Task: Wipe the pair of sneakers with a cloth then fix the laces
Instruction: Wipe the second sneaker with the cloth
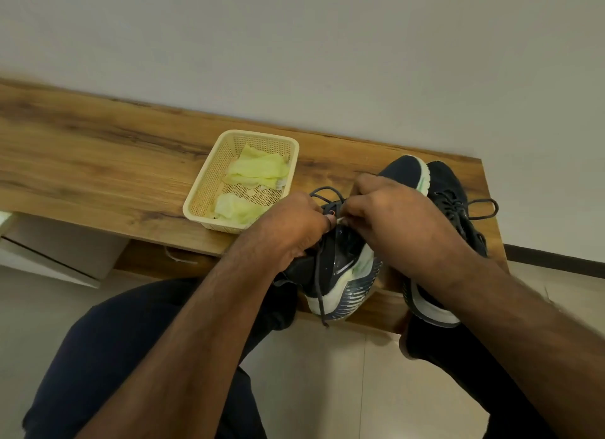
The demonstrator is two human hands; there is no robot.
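Note:
Two dark sneakers with white and green soles sit at the right end of a wooden bench (pixel 98 163). The nearer sneaker (pixel 340 268) lies tilted on its side at the bench's front edge, and its dark lace (pixel 319 275) hangs down past the sole. Over this shoe's lacing, my left hand (pixel 294 225) and my right hand (pixel 389 216) meet, each pinching the lace. The second sneaker (pixel 455 203) lies behind my right forearm, its lace tied in a bow. Pale green cloths (pixel 258 170) lie in a cream plastic basket (pixel 209 180).
The basket stands on the bench just left of my hands. A pale wall runs behind the bench. My knees in dark trousers are below, over a light tiled floor. A white box (pixel 49 252) sits under the bench at left.

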